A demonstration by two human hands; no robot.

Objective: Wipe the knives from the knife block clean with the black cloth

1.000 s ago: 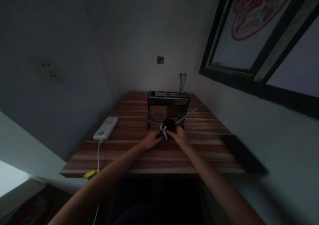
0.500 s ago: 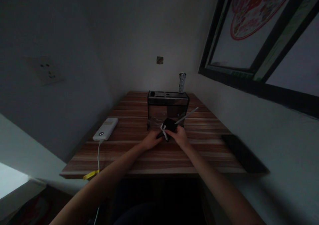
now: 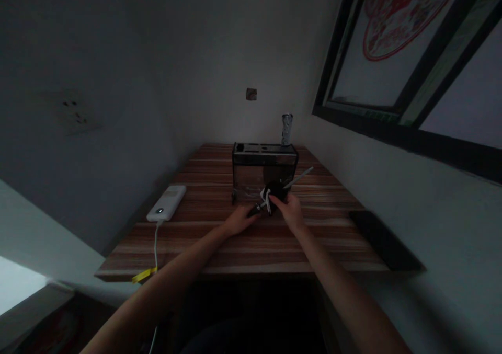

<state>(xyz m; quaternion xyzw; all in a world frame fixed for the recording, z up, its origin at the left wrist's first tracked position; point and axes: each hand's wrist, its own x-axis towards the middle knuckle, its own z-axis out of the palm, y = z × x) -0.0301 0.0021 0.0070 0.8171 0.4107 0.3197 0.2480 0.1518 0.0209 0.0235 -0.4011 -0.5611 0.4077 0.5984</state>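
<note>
My left hand [image 3: 238, 219] is closed around the dark handle [image 3: 254, 210] of a long, thin tool, low over the table. The tool's pale, narrow shaft [image 3: 300, 178] slants up to the right; its exact kind is too dark to make out. Farther along it, my right hand [image 3: 291, 210] pinches a black, cloth-like piece [image 3: 276, 189] with a white strip [image 3: 267, 200] hanging from its left side. This piece covers the middle of the shaft. Just behind both hands stands a clear tank with a black frame [image 3: 264, 158].
A silvery cylinder [image 3: 286, 129] stands on the tank's right end. On the left of the wood-grain table [image 3: 219, 260] lies a white power bank [image 3: 167, 203] with a cable [image 3: 156, 247]. A dark flat slab [image 3: 384, 240] lies at the right edge, by the wall.
My right hand and the black piece have shifted right along the shaft, away from my left hand. More of the tool shows between the hands. My left hand has barely moved.
</note>
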